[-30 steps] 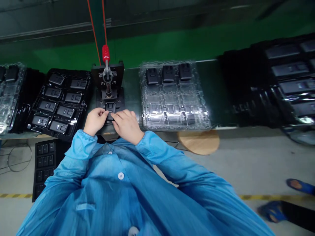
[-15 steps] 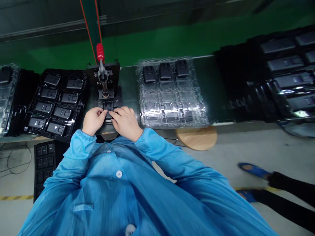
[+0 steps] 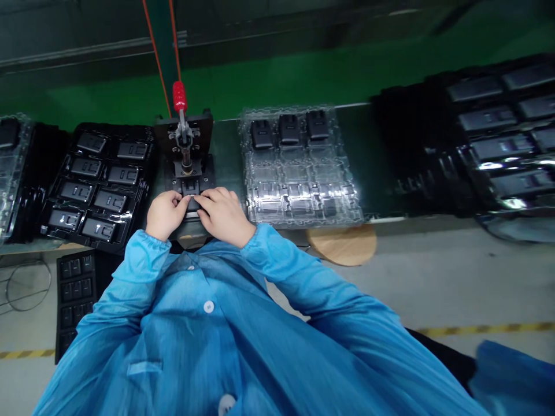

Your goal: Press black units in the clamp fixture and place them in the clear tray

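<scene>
Both bare hands meet over a small matte black plastic part (image 3: 192,188) seated in the nest of a black metal jig (image 3: 184,130), just below a steel toggle clamp (image 3: 186,141) with a glossy red rubber handle (image 3: 179,96). The left hand (image 3: 165,215) has a closed grip on the part's left side, and the right hand (image 3: 224,216) closes on it from the other side, its curled fingers (image 3: 208,199) lying across the near edge. Elasticated cuffs of a thin, sheeny blue smock (image 3: 208,323) sit at both wrists. On the dark desk (image 3: 228,144) to the right lies a clear thermoformed tray (image 3: 299,157) of square pockets, with three black parts (image 3: 289,129) in its far row. To the left, a glossy black tray (image 3: 52,230) carries eight rectangular parts (image 3: 110,200) in two columns, and a stack of black trays (image 3: 477,138) sits at far right. Below the desk are a round wooden stool top (image 3: 342,245) and a co-worker's blue sleeve (image 3: 511,375).
</scene>
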`<state>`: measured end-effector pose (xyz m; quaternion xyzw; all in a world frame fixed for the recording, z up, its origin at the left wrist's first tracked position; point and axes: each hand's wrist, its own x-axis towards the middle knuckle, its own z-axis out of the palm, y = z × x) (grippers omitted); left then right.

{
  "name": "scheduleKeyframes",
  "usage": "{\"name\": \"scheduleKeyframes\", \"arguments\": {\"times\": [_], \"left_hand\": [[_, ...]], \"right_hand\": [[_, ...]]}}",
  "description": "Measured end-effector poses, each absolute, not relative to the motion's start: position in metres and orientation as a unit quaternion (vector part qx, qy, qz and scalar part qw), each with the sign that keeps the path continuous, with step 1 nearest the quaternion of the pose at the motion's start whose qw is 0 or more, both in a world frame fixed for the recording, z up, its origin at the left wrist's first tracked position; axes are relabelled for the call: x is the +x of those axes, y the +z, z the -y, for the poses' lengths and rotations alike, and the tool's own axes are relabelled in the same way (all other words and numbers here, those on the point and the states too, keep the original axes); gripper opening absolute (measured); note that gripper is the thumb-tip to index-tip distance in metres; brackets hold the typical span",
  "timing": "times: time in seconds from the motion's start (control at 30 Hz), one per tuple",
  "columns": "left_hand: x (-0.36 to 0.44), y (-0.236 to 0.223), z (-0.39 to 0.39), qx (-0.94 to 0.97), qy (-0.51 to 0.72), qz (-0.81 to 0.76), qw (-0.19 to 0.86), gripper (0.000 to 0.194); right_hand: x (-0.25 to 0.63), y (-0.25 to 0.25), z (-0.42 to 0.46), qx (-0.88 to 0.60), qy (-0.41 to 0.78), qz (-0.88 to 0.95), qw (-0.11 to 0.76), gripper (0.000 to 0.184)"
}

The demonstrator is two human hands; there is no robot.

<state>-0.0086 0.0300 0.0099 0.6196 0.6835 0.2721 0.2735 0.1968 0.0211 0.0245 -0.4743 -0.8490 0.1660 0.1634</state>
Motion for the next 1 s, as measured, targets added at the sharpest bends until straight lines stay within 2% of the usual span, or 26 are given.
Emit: {"name": "scheduleKeyframes", "arguments": {"times": [0.07, 0.13, 0.23, 0.3, 0.33, 0.4, 0.5, 0.57, 0.63, 0.7, 0.8, 0.87, 0.9, 1.0], "left_hand": [[-0.01, 0.01, -0.025, 0.628, 0.293, -0.667, 0.274, 0.023], [-0.011, 0.009, -0.017, 0.635, 0.314, -0.654, 0.264, 0.015], [-0.015, 0.007, 0.004, 0.636, 0.341, -0.648, 0.245, 0.018], [-0.02, 0.005, 0.022, 0.626, 0.356, -0.651, 0.241, 0.018], [-0.023, 0.005, 0.033, 0.62, 0.361, -0.654, 0.242, 0.017], [-0.033, 0.005, 0.057, 0.609, 0.365, -0.661, 0.243, 0.014], [-0.051, 0.009, 0.097, 0.597, 0.365, -0.676, 0.231, 0.011], [-0.063, 0.014, 0.121, 0.582, 0.369, -0.691, 0.218, 0.011], [-0.071, 0.02, 0.139, 0.567, 0.375, -0.704, 0.206, 0.011], [-0.077, 0.027, 0.148, 0.56, 0.378, -0.713, 0.188, 0.01], [-0.081, 0.037, 0.146, 0.574, 0.378, -0.709, 0.155, 0.011], [-0.082, 0.043, 0.136, 0.598, 0.383, -0.69, 0.138, 0.012], [-0.081, 0.046, 0.13, 0.611, 0.387, -0.678, 0.13, 0.011], [-0.076, 0.061, 0.104, 0.638, 0.412, -0.643, 0.101, 0.01]], "right_hand": [[0.203, 0.037, -0.025, -0.473, 0.157, 0.837, 0.225, 0.034], [0.21, 0.056, -0.035, -0.462, 0.125, 0.812, 0.333, 0.033], [0.217, 0.097, -0.06, -0.418, 0.043, 0.762, 0.493, 0.034], [0.215, 0.128, -0.082, -0.398, 0.006, 0.741, 0.541, 0.035], [0.211, 0.143, -0.094, -0.399, 0.005, 0.742, 0.538, 0.036], [0.2, 0.169, -0.115, -0.425, 0.046, 0.767, 0.478, 0.042], [0.179, 0.202, -0.136, -0.461, 0.177, 0.798, 0.346, 0.048], [0.167, 0.217, -0.139, -0.459, 0.236, 0.798, 0.313, 0.048], [0.16, 0.227, -0.138, -0.46, 0.221, 0.801, 0.315, 0.046], [0.159, 0.23, -0.139, -0.481, 0.158, 0.805, 0.309, 0.044], [0.158, 0.223, -0.15, -0.513, 0.126, 0.804, 0.273, 0.027], [0.156, 0.216, -0.16, -0.5, 0.194, 0.8, 0.268, 0.015], [0.154, 0.214, -0.163, -0.487, 0.24, 0.79, 0.286, 0.015], [0.146, 0.213, -0.154, -0.423, 0.405, 0.697, 0.413, 0.02]]}}
